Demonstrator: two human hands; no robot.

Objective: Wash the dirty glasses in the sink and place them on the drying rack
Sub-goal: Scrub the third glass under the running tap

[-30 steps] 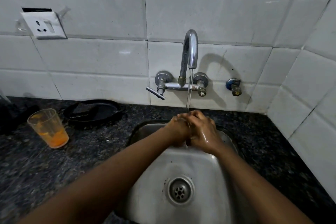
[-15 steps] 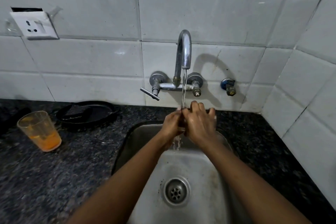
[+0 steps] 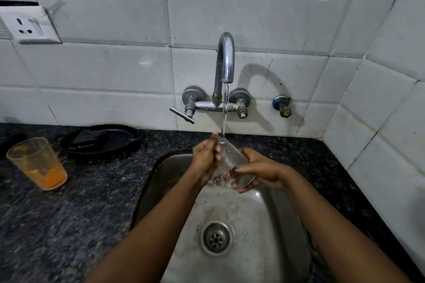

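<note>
A clear glass [image 3: 232, 161] is held tilted over the steel sink [image 3: 271, 232], directly below the spout of the tap [image 3: 226, 62], with its upper end meeting the falling stream of water [image 3: 224, 112] and its lower end pointing down and away to the right of the tap. The right hand [image 3: 259, 171] wraps its curled fingers and thumb around the lower part of the glass, gripping it. The left hand [image 3: 204, 157] is pressed against the upper part of the glass on the side left of the tap, thumb raised beside the stream and fingers bent around the wall of the glass; how firmly it grips is hard to tell through the splashing water. Both forearms reach in from the near edge of the sink, and the drain [image 3: 215, 238] lies below the tap in the basin floor. Well to the left of the tap, on the dark speckled bench [image 3: 69, 213], stands a second glass [image 3: 38, 163], upright, with orange residue in its bottom. Between that glass and the tap, against the wall, lies a black pan [image 3: 101, 140]. High on the white tiled wall [image 3: 276, 18], far left of the tap, sits a white socket [image 3: 28, 26]; a small valve [image 3: 282, 105] juts from the tiles just right of the tap.
</note>
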